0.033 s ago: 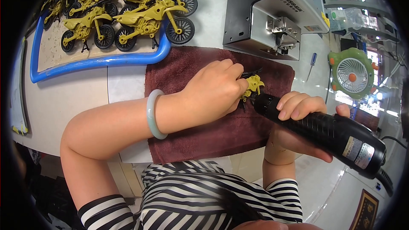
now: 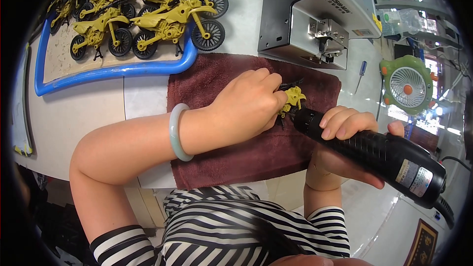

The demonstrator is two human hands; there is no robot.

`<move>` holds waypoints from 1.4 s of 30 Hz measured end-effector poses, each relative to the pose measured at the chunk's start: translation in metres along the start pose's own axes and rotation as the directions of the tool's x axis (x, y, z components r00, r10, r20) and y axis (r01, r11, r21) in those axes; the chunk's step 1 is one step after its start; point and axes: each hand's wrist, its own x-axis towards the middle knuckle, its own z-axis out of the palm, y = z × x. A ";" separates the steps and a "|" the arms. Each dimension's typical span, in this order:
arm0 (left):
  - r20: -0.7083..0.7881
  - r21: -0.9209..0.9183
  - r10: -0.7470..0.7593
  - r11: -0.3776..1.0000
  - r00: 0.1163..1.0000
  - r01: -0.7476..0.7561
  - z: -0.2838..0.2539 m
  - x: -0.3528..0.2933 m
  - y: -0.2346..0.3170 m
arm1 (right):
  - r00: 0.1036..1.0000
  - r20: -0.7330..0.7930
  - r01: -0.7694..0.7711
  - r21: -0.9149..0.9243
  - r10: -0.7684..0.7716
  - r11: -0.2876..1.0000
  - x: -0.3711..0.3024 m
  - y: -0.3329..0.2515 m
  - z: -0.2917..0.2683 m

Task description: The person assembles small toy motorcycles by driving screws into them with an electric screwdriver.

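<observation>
My left hand (image 2: 253,101) is closed around a small yellow toy motorcycle (image 2: 294,97) with black parts, over a dark red towel (image 2: 212,167). Most of the toy is hidden behind my fingers; its yellow front end sticks out to the right. In my right hand (image 2: 350,130) lies a black corded electric screwdriver (image 2: 374,155), gripped along its body. Its nose points up and left and meets the toy's lower right side. The bit's tip is too small to make out.
Several yellow toy motorcycles (image 2: 167,24) crowd a blue-rimmed tray (image 2: 113,74) at the far left. Behind the towel stands a grey and black machine (image 2: 315,19). A small screwdriver (image 2: 362,71) and a green fan (image 2: 408,86) are at the right. The tool's cord (image 2: 446,212) trails at the lower right.
</observation>
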 end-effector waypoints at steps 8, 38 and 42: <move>0.010 -0.020 0.010 1.000 1.000 -0.009 -0.001 0.002 0.000 | 0.999 0.043 -0.006 0.017 0.005 1.000 0.001 0.002 -0.005; 0.208 -0.082 -0.073 0.992 0.975 0.092 -0.018 0.005 0.006 | 0.990 -0.138 0.017 0.007 -0.016 1.000 0.002 -0.019 0.013; 0.201 -0.059 -0.076 0.994 0.977 0.089 -0.017 0.004 0.004 | 0.999 0.011 0.043 0.063 -0.044 0.997 -0.006 -0.007 0.008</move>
